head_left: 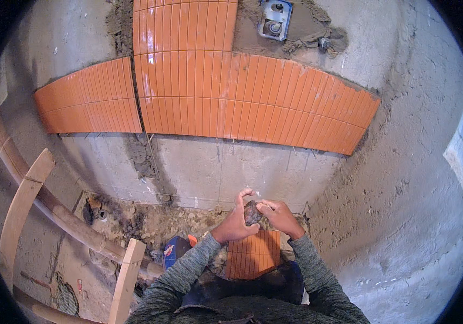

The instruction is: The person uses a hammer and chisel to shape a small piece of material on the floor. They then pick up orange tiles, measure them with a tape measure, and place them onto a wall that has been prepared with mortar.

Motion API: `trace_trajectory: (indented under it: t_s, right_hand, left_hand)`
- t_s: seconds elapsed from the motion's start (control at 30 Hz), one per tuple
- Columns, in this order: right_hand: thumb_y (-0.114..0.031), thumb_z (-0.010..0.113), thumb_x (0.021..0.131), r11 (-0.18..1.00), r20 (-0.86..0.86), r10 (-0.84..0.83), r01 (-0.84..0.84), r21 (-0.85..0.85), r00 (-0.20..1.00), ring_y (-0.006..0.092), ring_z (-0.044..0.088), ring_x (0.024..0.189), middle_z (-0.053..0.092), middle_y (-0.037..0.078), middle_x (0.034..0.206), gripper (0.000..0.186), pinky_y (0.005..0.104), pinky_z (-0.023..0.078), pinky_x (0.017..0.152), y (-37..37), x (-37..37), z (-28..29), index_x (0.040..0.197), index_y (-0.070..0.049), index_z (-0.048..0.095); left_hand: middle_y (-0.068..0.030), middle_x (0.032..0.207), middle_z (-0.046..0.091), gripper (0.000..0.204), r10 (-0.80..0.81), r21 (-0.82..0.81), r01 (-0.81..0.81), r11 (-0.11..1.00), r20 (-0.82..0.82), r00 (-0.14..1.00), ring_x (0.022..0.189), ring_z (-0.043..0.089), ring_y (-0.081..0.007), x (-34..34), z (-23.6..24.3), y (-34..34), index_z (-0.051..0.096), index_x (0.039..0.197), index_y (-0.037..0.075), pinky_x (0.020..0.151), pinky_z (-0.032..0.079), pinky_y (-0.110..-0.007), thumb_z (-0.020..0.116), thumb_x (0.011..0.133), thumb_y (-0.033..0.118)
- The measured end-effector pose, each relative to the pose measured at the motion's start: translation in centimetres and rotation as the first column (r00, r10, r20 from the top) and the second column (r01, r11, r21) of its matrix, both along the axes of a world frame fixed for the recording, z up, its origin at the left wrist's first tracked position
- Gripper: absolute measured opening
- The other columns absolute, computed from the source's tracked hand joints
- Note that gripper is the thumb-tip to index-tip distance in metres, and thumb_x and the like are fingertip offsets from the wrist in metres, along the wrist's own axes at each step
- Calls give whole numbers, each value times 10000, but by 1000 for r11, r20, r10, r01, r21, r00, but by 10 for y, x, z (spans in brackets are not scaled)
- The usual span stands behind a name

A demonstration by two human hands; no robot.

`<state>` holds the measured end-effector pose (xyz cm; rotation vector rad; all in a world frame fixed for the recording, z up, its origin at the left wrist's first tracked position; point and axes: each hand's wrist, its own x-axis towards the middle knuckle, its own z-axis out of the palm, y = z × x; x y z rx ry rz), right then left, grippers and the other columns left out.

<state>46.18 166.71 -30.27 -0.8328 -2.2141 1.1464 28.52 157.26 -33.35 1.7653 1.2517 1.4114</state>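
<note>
Grey sleeves come up from the bottom, and both arms bend inward so that the two hands meet in the middle. The left hand has its grip wide, with its fingers up and its thumb low, like a cup around a dark lump. The right hand has a narrow grip: its thumb and fingers are drawn in and look to be holding the edge of the lump. So the lump sits between the hands, maybe because one hand can steady it while the other pinches. I cannot tell what it is made of, or if the left palm touches it. Just below the hands is a small orange tile with lines on it, close to the dark clothes. It seems to be kept there so it is easy to reach and both hands are free. I cannot see what holds it up. Big orange tiles with the same kind of lines are up on the grey wall, side by side, perhaps to make neat rows. Off to the left, a blue thing is near the left arm, and a wooden board slants up.
</note>
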Motion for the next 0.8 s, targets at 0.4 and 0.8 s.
trace_trajectory:
  t_s: [0.4, 0.8]
  right_hand:
    - [-239, 671, 932, 958, -11, 100, -99, -270, 995, 70, 542, 790, 624, -17, 859, 280, 259, 450, 716, 24, -11, 61, 1098, -15, 689]
    - [-189, 711, 874, 959, 44, 220, -225, 175, 974, 102, 538, 764, 586, 0, 805, 219, 281, 463, 725, 56, -25, 90, 1008, -19, 675]
  left_hand:
    - [-182, 1268, 491, 547, -124, 29, 129, 991, 528, 840, 1129, 577, -276, -11, 13, 24, 380, 1293, 16, 970, 497, -423, 595, 805, 137]
    - [-132, 1045, 652, 259, 9, 1, -16, 1000, 788, 616, 930, 652, -208, -28, 41, 55, 558, 1129, 2, 839, 547, -347, 448, 977, 180]
